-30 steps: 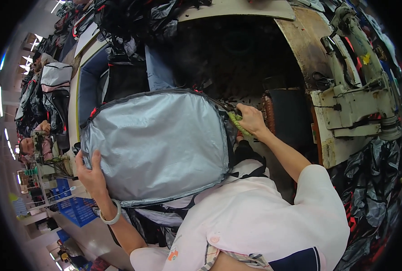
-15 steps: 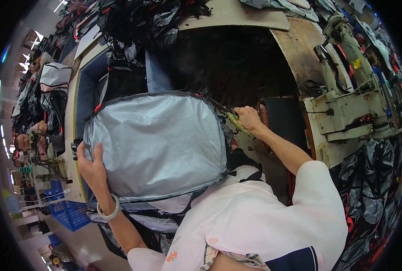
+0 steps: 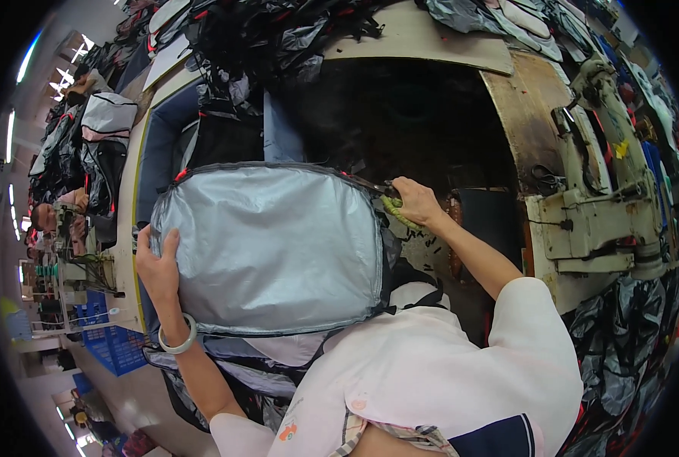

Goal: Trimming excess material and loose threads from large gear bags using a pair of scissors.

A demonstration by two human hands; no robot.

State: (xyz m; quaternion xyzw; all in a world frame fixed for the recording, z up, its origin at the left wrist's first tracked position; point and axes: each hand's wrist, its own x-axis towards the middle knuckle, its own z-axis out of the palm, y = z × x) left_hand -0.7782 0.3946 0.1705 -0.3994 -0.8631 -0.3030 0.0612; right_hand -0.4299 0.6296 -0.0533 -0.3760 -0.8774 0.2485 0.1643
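Note:
A bag with a silver lining lies across my lap, its wide silver face up and a dark binding round its edge. My left hand grips its left edge, the thumb on the silver face and the fingers partly hidden behind the rim. In my right hand is a pair of scissors with green-wrapped handles. Their dark blades point left along the bag's upper right edge, beside the binding. Whether the blades are apart I cannot tell.
A sewing machine stands on the right, with another pair of scissors on its worn board. Beyond the bag is a blue-lined bin; dark bag pieces heap behind it. A blue crate and a co-worker are at the left.
The view has shifted a little, so the surroundings sit farther right and lower. My right hand with the scissors has come slightly closer to the bag's upper right edge. My left hand keeps its grip.

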